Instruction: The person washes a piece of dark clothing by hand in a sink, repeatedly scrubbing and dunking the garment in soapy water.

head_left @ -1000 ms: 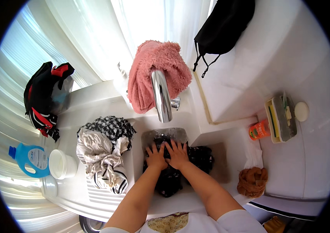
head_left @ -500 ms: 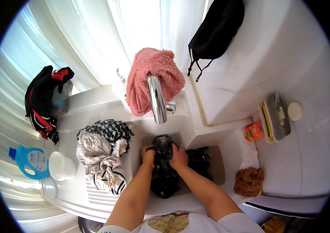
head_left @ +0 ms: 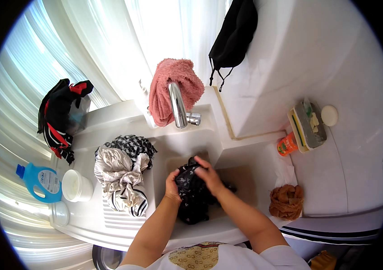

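A wet-looking black garment with small light marks (head_left: 191, 180) is bunched in the sink basin (head_left: 241, 175). On its left side, my left hand (head_left: 172, 185) grips a fold, fingers curled into the cloth. My right hand (head_left: 209, 175) is against the upper right of the bundle; its fingers are stretched and apart, slightly blurred by motion. Part of the black cloth lies beneath my right wrist. Above the basin, the chrome faucet (head_left: 178, 108) has a pink fluffy towel (head_left: 166, 74) draped around it.
Left of the basin lie light and black-and-white clothes (head_left: 119, 166), a white tub (head_left: 76, 186) and a blue detergent bottle (head_left: 42, 182). A brown cloth (head_left: 286, 202), an orange container (head_left: 287, 145) and a soap tray (head_left: 308, 126) sit right. A black mask (head_left: 234, 40) hangs above.
The black cloth on the basin's right side has been gathered toward the middle. My right hand has loosened from its grip and its fingers have stretched out. The whole view has shifted slightly.
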Tool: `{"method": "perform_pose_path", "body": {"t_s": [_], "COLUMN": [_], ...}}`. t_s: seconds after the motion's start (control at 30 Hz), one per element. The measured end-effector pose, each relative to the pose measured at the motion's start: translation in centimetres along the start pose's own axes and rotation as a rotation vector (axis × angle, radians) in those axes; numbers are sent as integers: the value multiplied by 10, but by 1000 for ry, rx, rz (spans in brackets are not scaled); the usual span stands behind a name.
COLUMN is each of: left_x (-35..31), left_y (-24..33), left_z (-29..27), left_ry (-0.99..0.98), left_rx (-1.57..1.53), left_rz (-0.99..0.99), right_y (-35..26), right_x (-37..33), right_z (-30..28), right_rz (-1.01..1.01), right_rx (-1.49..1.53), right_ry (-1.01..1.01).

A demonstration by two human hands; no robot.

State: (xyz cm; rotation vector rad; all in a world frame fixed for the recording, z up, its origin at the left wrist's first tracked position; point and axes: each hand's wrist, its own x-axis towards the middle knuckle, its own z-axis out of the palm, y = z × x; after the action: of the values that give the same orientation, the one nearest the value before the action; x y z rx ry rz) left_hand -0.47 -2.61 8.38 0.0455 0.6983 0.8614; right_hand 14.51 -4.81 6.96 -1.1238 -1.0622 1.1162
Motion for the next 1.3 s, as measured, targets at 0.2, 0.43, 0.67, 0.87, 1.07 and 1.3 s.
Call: {"method": "perform_pose_path", "body": {"t_s": [0.2,0.43,0.67,0.87,1.07,1.3], "left_x": [-16,-3,-8,21,13,58], "left_y": [-12,5,-20,-31,25,1], "left_z": [-4,-36,3,-58,-2,-43], "left_ry": [79,-263,208,-27,490,530], "left_rx": [98,117,274,88,939,2313], "left_rz": [9,-97,-54,-18,78,254], "right_y": [-28,-35,10,-13,41,58], "right_x": [-43,-48,-2,-31,58,37], "right_z": [48,76,33,70,1,18], "right_rz": [-270,-558,-184,-484,-171,-60], "right_rx": [-711,-604,-578,-666,-858,-1527], "right_ry": [-24,35,322,47,284,-418]}}
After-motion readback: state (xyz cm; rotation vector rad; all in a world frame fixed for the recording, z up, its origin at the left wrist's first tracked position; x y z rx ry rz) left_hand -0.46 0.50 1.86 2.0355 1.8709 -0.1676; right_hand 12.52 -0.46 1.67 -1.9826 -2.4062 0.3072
